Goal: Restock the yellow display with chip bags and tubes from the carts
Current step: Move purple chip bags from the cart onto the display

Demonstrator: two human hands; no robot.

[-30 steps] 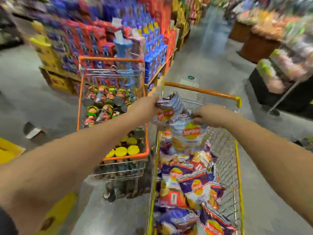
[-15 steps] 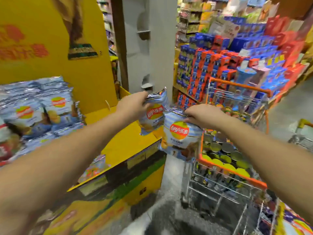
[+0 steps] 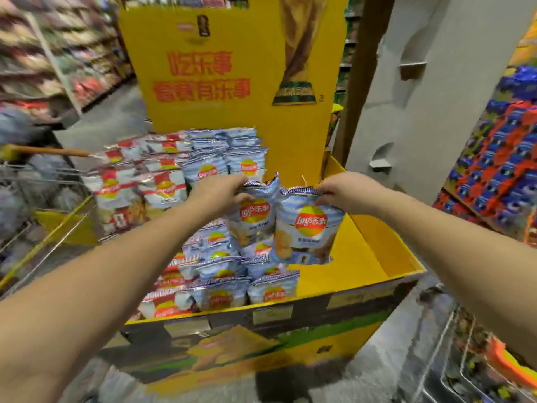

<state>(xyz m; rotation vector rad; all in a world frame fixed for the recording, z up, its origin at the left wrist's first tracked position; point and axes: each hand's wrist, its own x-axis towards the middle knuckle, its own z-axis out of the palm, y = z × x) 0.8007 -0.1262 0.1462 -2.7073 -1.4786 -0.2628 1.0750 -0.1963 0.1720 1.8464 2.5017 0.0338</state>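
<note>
The yellow display [image 3: 366,257] fills the middle of the head view, its tray holding stacked light-blue and red chip bags [image 3: 203,175] on the left half. My left hand [image 3: 220,193] pinches the top of a light-blue chip bag [image 3: 255,213] above the stack. My right hand [image 3: 345,193] grips the top edge of a second light-blue chip bag [image 3: 308,228], which hangs over the bare yellow floor of the tray beside the first one. Both bags hang upright, side by side.
A tall yellow backboard [image 3: 220,68] with red lettering rises behind the tray. A wire cart [image 3: 32,181] stands at the left, another cart [image 3: 479,367] at the lower right. A grey pillar [image 3: 421,82] and stacked blue-red boxes [image 3: 499,170] lie to the right.
I have turned from the carts to face the yellow display. Both hands have carried their chip bags from over the cart to above the display tray.
</note>
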